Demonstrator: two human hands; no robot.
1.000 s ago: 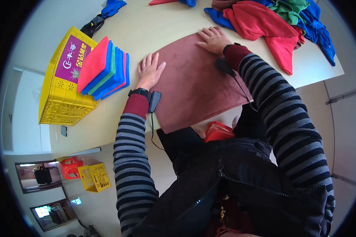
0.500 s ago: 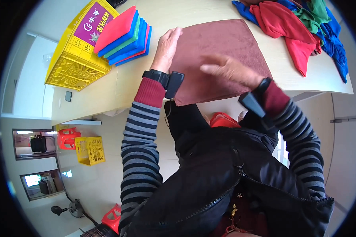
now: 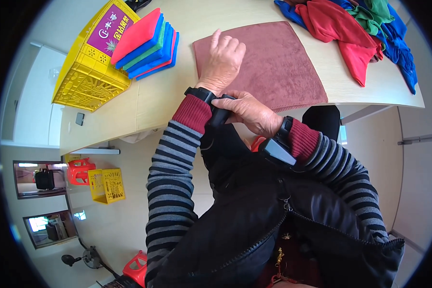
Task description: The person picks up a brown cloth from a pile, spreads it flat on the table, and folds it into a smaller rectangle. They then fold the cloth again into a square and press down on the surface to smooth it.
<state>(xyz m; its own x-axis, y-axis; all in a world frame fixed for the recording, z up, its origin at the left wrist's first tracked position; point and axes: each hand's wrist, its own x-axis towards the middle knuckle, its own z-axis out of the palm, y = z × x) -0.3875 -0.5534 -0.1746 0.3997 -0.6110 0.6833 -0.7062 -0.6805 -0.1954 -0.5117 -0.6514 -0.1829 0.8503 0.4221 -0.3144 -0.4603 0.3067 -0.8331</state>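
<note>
My left hand (image 3: 222,61) is raised over the left part of a brownish-pink cloth (image 3: 278,67), its back toward me. Its fingers are loosely curled with one sticking up, and I see nothing held in it. My right hand (image 3: 257,113) reaches across and grips the black box-like device (image 3: 219,114) strapped at my left wrist, thumb on its top. A similar device (image 3: 279,151) sits on my right wrist. The cloth lies flat, spread at the table's near edge. To its left is a stack of folded red, blue and green cloths (image 3: 146,48).
A yellow plastic crate (image 3: 89,77) stands on the table (image 3: 163,96) behind the folded stack. Crumpled red, blue and green cloths (image 3: 345,33) lie at the far right. On the floor at left are a red stool (image 3: 80,171) and another yellow crate (image 3: 108,186).
My right hand has left its place above the cloth, moving left and nearer to me, and has taken hold of the left wrist device. My left hand has shifted right and its fingers have curled.
</note>
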